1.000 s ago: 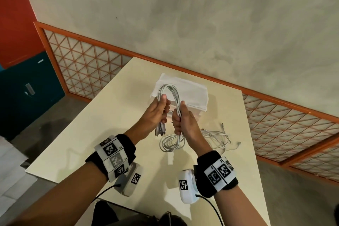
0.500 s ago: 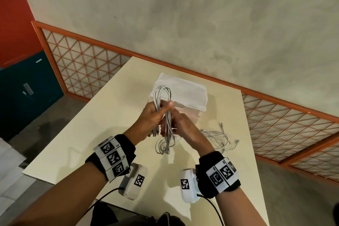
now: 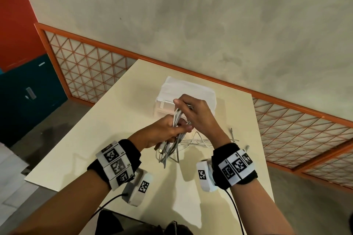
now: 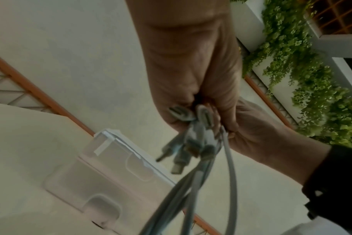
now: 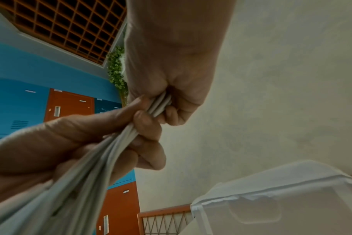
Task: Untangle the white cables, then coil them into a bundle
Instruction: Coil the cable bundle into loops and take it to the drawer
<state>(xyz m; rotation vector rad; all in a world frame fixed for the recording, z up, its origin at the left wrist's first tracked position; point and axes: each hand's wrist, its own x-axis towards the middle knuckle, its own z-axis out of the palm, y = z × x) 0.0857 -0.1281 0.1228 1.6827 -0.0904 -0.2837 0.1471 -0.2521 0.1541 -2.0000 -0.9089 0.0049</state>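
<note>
While my left hand [image 3: 168, 129] grips the coiled white cables [image 3: 176, 120] mid-bundle and my right hand [image 3: 194, 112] pinches their top above the table [image 3: 114, 120], loose cables [image 3: 206, 140] remain unbundled, I judge.

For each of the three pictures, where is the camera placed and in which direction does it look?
Head: worn on the head, looks forward and down at the table; both forearms, left hand and right hand show.
Left wrist: looks along the left hand at the cable bundle.
Right wrist: looks along the right hand gripping it.
All three share the bundle, both hands and the white box.
</note>
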